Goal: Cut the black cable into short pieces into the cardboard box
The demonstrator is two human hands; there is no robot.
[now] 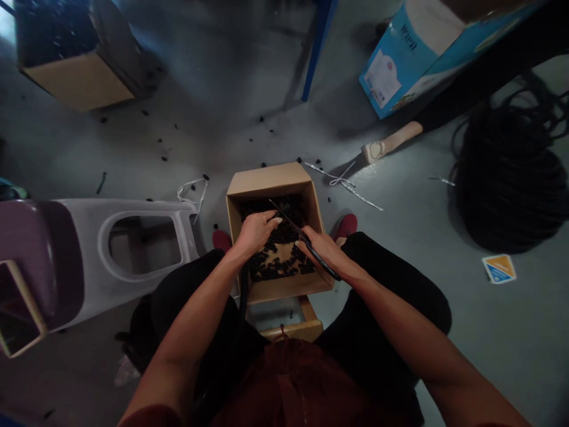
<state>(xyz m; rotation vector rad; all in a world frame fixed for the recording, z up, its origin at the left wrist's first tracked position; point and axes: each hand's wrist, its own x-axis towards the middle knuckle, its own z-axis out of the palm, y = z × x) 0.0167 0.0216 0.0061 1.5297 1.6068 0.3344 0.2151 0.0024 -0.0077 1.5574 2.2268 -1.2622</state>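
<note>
My left hand [256, 231] is closed, its fingers pinching a black cord whose end is hard to make out against the dark pieces. The cord [243, 293] runs down from under this hand along the left side of the box. In my right hand [320, 244] are dark scissors [288, 220], pointing up and left with their tip close to my left fingertips. Both hands are over an open cardboard box [267, 179]. Many short black cut pieces [275, 270] lie scattered on its bottom.
A wooden stool [297, 330] is under the box's near side. To the left stands a pale plastic stool [91, 249]. A big coil of black cord [511, 178], a blue carton [404, 59] and another person's foot [376, 151] are to the right. White ties [341, 179] lie on the floor.
</note>
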